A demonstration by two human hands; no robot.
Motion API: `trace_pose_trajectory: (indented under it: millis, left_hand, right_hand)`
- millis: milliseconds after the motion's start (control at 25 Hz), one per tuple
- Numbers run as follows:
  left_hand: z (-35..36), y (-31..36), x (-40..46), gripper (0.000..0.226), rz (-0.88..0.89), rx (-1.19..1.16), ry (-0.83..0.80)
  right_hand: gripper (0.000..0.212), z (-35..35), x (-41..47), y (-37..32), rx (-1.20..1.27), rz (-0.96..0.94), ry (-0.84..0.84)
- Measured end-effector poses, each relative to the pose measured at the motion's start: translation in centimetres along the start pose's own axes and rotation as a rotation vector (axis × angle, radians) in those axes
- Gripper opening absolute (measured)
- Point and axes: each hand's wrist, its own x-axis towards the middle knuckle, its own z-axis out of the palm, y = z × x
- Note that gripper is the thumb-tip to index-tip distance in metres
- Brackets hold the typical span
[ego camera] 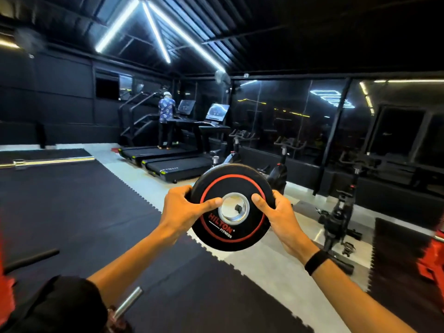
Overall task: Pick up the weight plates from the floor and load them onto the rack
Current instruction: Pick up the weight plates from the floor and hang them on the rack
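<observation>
A black weight plate (pixel 234 228) with a red ring, a steel centre hole and the words HILTON FITNESS is held up in front of me, well above the floor. My left hand (pixel 182 207) grips its left rim, thumb lying across the face toward the hole. My right hand (pixel 276 212) grips the right rim, thumb on the face beside the hole. A black band sits on my right wrist. A steel peg (pixel 127 302) sticks up at the bottom left, beside red frame parts (pixel 6 292); whether this is the rack I cannot tell.
Black rubber mats (pixel 79 207) cover the floor, with a pale strip (pixel 254 265) running between them. A barbell (pixel 45 161) lies at far left. Two treadmills (pixel 177 167) stand ahead, a person on one. Exercise bikes (pixel 336 212) line the right wall. Red equipment (pixel 432 263) sits at the right edge.
</observation>
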Motion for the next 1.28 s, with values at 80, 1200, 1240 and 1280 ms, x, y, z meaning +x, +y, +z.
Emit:
trace_pose_trajectory:
  millis: [80, 1200, 1240, 1280]
  left_hand:
    - [0.6, -1.5, 4.8, 0.054, 0.003, 0.025, 0.068]
    - [-15.9, -33.9, 62.7, 0.048, -0.121, 0.466, 0.839]
    - [-17.7, -33.9, 63.6, 0.041, -0.114, 0.495, 0.894]
    - [-19.5, -34.0, 64.2, 0.039, -0.119, 0.530, 0.947]
  right_hand:
    - [0.044, 0.5, 6.6, 2.0, 0.000, -0.012, -0.074]
    - [0.046, 42.4, 79.2, 30.2, 0.333, -0.151, -0.865]
    - [0.043, 45.3, 80.7, 29.7, 0.343, -0.180, -0.911]
    - [0.039, 48.1, 81.8, 29.2, 0.355, -0.204, -0.962]
